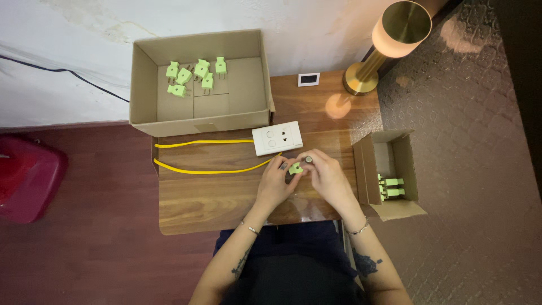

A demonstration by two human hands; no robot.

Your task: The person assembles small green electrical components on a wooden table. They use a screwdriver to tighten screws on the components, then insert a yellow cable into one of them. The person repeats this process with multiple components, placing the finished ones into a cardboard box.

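Note:
A small light-green plug [295, 168] sits between both hands over the wooden table [214, 192]. My left hand [275, 183] grips it from the left and my right hand [324, 176] from the right, with a small dark tool tip showing at the right fingers. A yellow cable [206, 157] loops leftward from the hands. Just beyond the hands lies a white socket plate [276, 138].
A large open cardboard box [200, 113] at the table's back holds several green plugs [195, 74]. A smaller box [389, 175] at the right holds more green plugs. A brass lamp [389, 39] and a small white display [308, 79] stand at the back right. A red object [28, 178] lies on the floor, left.

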